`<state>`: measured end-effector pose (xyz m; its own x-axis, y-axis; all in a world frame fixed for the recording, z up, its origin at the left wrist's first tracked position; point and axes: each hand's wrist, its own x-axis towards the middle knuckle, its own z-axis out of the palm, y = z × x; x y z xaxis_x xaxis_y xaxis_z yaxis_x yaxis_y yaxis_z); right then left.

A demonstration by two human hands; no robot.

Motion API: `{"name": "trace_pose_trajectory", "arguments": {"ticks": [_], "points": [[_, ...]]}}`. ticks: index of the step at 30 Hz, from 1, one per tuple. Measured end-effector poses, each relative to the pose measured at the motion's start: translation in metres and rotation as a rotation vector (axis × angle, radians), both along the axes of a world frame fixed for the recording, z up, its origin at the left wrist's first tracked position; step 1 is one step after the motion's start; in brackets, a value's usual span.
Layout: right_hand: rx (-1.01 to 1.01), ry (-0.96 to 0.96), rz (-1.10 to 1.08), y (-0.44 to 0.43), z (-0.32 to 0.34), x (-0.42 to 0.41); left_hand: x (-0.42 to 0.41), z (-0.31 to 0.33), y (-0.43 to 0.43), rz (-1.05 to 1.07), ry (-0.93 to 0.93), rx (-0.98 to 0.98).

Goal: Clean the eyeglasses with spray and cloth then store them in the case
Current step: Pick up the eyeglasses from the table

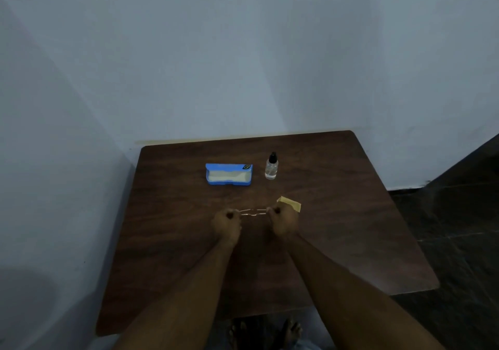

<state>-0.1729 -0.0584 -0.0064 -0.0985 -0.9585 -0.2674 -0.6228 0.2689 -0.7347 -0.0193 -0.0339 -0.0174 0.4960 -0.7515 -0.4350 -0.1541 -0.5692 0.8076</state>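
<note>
Forearms reach in from the bottom edge, well out over the dark wooden surface (351,241), bare feet just visible below its near edge. Left hand (226,221): fingers curled, pinching the left end of the eyeglasses (252,213). Right hand (283,221): same, curled on the right end. Eyeglasses: thin wire frame, spanning the gap between the two hands, near the middle of the surface; too faint and blurred to tell whether they rest on the wood or are lifted just clear, or whether the temples are folded. Cloth (290,204): yellowish, lying on the surface just beyond and beside the right hand, held by neither hand. Spray bottle (271,166): upright, dark cap on, further back, apart from both hands. Case (229,175): blue, lid open, pale lining showing, nothing seen inside; it sits beside the bottle, to its left. Judgement on progress: storing is not yet done, since the case holds nothing. Lens condition unreadable, so whether spraying and wiping are complete cannot be told; bottle capped and cloth set down fit either an early pick-up or a finished wipe. Remaining for certain: place the eyeglasses in the case and close it
</note>
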Motion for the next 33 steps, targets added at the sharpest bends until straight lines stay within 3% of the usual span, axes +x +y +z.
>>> {"name": "trace_pose_trajectory", "arguments": {"ticks": [6,9,18,27,33], "points": [[-0.231,-0.194,-0.137,-0.008,0.037,0.01,0.007,0.031,-0.011,0.002,-0.126,-0.31],[-0.331,-0.246,-0.102,-0.009,0.051,0.01,0.012,0.042,-0.013,-0.023,-0.191,-0.416],[-0.624,-0.146,0.056,-0.006,0.076,0.007,0.024,0.061,-0.01,-0.158,-0.437,-0.59],[-0.745,-0.117,0.103,-0.006,0.089,-0.004,0.032,0.087,0.003,-0.306,-0.649,-0.72],[-0.742,-0.097,0.108,-0.006,0.089,-0.011,0.032,0.1,0.01,-0.237,-0.61,-0.835]]}}
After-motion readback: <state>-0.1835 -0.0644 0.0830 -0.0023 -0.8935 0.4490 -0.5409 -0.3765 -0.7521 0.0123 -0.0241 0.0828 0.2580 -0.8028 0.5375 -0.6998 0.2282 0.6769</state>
